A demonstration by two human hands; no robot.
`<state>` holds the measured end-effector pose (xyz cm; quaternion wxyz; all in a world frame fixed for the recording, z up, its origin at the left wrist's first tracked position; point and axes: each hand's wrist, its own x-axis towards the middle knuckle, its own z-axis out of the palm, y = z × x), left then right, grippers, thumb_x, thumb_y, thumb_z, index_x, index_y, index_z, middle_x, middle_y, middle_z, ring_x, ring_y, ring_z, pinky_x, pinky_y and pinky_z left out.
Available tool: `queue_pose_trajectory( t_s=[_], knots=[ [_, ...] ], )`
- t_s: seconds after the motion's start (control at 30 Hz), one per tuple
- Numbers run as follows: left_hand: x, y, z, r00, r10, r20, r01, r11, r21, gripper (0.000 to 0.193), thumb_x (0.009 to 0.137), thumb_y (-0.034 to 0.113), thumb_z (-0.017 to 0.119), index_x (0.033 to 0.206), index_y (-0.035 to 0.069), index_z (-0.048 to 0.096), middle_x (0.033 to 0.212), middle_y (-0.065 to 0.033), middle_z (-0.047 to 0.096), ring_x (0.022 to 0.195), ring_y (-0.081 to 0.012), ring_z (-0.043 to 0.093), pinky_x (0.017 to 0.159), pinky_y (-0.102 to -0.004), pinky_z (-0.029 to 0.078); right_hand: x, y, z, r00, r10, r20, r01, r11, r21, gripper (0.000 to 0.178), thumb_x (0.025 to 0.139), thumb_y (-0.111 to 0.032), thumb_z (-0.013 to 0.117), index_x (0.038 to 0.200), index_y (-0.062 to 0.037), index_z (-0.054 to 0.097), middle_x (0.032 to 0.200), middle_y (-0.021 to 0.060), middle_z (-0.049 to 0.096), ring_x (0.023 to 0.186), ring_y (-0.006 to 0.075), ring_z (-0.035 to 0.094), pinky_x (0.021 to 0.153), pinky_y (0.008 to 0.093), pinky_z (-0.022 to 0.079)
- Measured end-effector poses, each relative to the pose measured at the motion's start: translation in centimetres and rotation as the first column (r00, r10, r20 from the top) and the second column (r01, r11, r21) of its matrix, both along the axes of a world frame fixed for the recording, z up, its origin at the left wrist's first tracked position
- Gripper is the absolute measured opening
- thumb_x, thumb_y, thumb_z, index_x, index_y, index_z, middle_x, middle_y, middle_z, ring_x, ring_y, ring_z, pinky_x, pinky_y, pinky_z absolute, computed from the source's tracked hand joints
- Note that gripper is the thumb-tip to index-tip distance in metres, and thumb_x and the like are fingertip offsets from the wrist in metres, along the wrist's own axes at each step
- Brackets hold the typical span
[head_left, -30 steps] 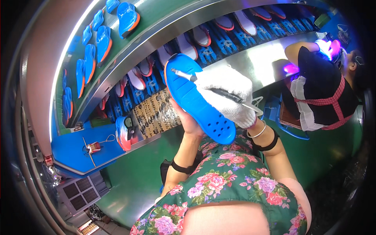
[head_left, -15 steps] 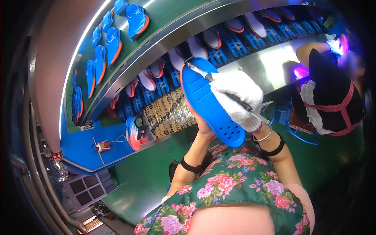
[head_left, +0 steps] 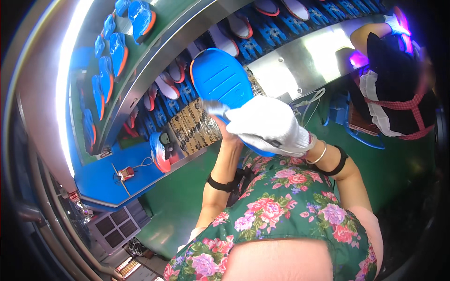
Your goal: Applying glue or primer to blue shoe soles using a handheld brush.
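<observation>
I hold a blue shoe sole (head_left: 220, 77) with an orange rim up in front of me, its ribbed side toward me. My left hand (head_left: 225, 133) grips it from beneath and is mostly hidden by it. My right hand (head_left: 269, 124), in a white glove, lies over the sole's near end, shut on a thin brush-like tool (head_left: 213, 107) whose tip rests on the sole's left side.
A conveyor (head_left: 290, 61) carries soles on blue holders (head_left: 255, 44) past me. Several blue soles (head_left: 140, 16) hang on a green rack above. A patterned box (head_left: 194, 129) and a sole on a stand (head_left: 159, 152) sit nearby. At the right, another person (head_left: 398, 89) works under purple light.
The sole has swung upright and nearer the conveyor. My gloved hand has slid down to its near end, and the tool tip has moved to the left side.
</observation>
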<state>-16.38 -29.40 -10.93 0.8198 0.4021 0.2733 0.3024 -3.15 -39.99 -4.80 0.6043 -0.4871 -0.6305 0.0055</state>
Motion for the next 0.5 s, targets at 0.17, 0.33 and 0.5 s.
queue_pose_trajectory(
  t_s=[0.17,0.33,0.5],
  knots=[
    [0.0,1.1,-1.5,0.992,0.066,0.111,-0.049,0.987,-0.153,0.094,0.09,0.085,0.037,0.153,0.015,0.037,0.143,-0.0094,0.054,0.128,-0.0286,0.054,0.112,-0.0492,0.044,0.4,-0.4,-0.7,0.928,-0.033,-0.372,0.0,0.996,-0.087,0.02,0.079,-0.001,0.079,0.098,-0.0056,0.079,0.104,0.0121,0.077,0.094,0.0237,0.073,0.085,0.0364,0.058],
    [-0.4,1.7,-2.1,0.954,-0.135,0.268,0.186,0.966,-0.179,0.107,0.083,0.093,0.034,0.149,0.008,0.038,0.129,-0.0176,0.06,0.106,-0.0328,0.065,0.093,-0.0471,0.055,0.6,-1.0,-0.8,0.999,0.036,0.038,-0.034,0.998,-0.056,0.023,0.081,-0.009,0.079,0.103,-0.008,0.077,0.102,0.0071,0.076,0.091,0.0274,0.071,0.08,0.0369,0.057],
    [-0.2,3.3,-2.0,0.999,0.037,0.017,-0.033,0.986,-0.166,0.114,0.076,0.098,0.037,0.142,0.005,0.043,0.115,-0.021,0.066,0.106,-0.0329,0.067,0.093,-0.0499,0.057,0.9,-1.0,-1.0,0.908,-0.027,-0.419,-0.015,0.995,-0.098,0.021,0.083,-0.007,0.077,0.104,-0.0077,0.078,0.104,0.0107,0.076,0.092,0.027,0.072,0.083,0.037,0.057]
  ],
)
